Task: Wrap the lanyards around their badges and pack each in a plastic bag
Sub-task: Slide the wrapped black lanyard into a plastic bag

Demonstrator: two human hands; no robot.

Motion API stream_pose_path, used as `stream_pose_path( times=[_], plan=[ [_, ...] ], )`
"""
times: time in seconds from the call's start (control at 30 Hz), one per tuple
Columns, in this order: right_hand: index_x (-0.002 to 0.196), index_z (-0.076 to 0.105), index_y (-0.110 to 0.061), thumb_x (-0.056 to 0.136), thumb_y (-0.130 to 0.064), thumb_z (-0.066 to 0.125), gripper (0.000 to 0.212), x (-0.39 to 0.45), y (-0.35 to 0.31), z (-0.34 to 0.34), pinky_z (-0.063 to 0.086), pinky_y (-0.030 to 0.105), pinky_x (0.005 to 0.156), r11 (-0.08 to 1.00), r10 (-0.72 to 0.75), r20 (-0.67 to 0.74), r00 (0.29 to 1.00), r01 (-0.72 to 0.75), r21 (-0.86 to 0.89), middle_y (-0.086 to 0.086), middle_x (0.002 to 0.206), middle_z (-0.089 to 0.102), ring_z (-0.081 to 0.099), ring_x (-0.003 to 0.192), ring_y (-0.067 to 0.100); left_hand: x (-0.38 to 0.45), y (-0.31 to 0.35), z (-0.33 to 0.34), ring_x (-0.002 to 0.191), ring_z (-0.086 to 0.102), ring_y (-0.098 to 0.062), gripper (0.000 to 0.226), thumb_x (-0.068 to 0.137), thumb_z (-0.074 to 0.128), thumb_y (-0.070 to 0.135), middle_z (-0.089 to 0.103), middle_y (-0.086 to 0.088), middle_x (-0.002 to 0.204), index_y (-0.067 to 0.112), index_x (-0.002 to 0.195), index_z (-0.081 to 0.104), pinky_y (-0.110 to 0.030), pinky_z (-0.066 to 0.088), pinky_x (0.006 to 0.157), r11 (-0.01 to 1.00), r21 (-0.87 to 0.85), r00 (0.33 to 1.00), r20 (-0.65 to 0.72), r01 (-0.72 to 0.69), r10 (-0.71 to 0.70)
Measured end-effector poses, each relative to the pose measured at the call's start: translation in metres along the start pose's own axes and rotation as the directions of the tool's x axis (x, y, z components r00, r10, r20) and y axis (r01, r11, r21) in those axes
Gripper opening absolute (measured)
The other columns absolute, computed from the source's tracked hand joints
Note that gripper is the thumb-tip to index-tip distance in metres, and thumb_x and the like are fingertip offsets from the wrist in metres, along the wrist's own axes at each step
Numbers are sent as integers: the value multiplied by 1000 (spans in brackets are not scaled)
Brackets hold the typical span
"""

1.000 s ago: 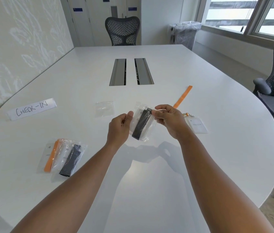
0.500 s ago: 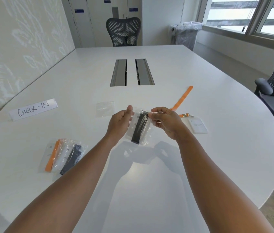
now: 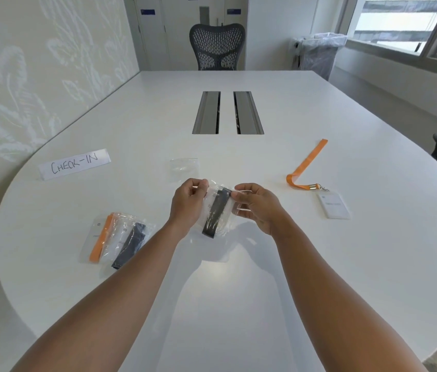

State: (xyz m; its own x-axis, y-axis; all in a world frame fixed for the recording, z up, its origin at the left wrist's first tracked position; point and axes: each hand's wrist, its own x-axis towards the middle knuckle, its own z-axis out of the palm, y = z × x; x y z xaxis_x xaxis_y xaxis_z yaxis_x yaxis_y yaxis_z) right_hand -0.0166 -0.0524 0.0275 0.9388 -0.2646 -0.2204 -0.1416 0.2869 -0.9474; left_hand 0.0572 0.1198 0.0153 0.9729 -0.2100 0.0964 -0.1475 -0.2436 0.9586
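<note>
White and rounded at the near end, the tabletop [image 3: 238, 304] fills a meeting room with a mesh chair [image 3: 217, 47] at its far end and windows on the right. Above the middle of it, both hands hold up a clear plastic bag [image 3: 224, 210] containing a badge wrapped in a black lanyard [image 3: 217, 213]. The left hand [image 3: 187, 204] pinches the bag's top left corner between thumb and curled fingers, and the right hand [image 3: 256, 206] pinches the top right corner the same way, so the bag hangs tilted between them.

To the left, near the edge, two packed bags lie side by side and partly overlapping: one with an orange lanyard [image 3: 102, 241], the other with a dark lanyard [image 3: 130, 245]. An empty plastic bag [image 3: 184, 169] lies flat just beyond the hands. On the right, well apart from the hands, a loose orange lanyard [image 3: 305, 167] stretches across the tabletop, clipped to a white badge [image 3: 332, 205] lying flat. A strip of paper reading "CHECK-IN" [image 3: 74, 164] lies at the far left. Two cable slots [image 3: 227, 112] sit in the centre of the tabletop.
</note>
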Motion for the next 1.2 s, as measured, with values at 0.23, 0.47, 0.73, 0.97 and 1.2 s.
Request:
stream_pose_path(
  times=[0.23, 0.47, 0.73, 0.97, 1.2],
  plan=[
    [104, 64, -12, 86, -3, 73, 22, 4, 6, 15, 56, 29, 66, 1000, -2, -1, 1000, 2, 17, 2, 68, 66, 60, 60, 16, -2, -5, -15, 71, 57, -11, 21, 101, 54, 40, 65, 7, 80, 27, 86, 60, -25, 42, 65, 998, 59, 999, -53, -9, 12],
    [101, 66, -6, 84, -1, 75, 20, 7, 12, 34, 57, 29, 66, 997, 61, 0, 998, -61, 39, 8, 79, 68, 62, 64, 19, -2, -7, -43, 66, 56, -14, 42, 95, 53, 55, 66, 9, 71, 17, 82, 68, -31, 45, 68, 988, 110, 994, 1, 112, -113],
    [91, 67, -3, 89, 7, 65, 10, 9, 29, 74, 59, 26, 68, 991, 113, 80, 990, -107, -80, 10, 80, 63, 68, 69, 21, -12, -13, -91, 66, 60, -15, 26, 92, 59, 49, 70, 10, 77, 26, 84, 69, -28, 46, 64, 948, 286, 987, -120, 138, -108],
    [85, 67, -6, 87, 3, 69, 9, 9, 49, 113, 61, 27, 76, 959, 42, 65, 997, -22, -283, 6, 78, 66, 72, 67, 18, -28, -26, -124, 77, 63, -15, 19, 92, 55, 47, 66, 12, 77, 30, 87, 62, -29, 42, 64, 866, 460, 967, -240, 194, -88],
    [74, 67, -17, 82, -3, 65, 17, 8, 64, 132, 60, 30, 77, 805, -99, 10, 995, 86, -587, 4, 76, 72, 71, 72, 19, -35, -39, -132, 82, 64, -21, 16, 94, 54, 42, 68, 11, 81, 29, 89, 63, -31, 47, 69, 765, 616, 962, -272, 186, -15]
  ],
)
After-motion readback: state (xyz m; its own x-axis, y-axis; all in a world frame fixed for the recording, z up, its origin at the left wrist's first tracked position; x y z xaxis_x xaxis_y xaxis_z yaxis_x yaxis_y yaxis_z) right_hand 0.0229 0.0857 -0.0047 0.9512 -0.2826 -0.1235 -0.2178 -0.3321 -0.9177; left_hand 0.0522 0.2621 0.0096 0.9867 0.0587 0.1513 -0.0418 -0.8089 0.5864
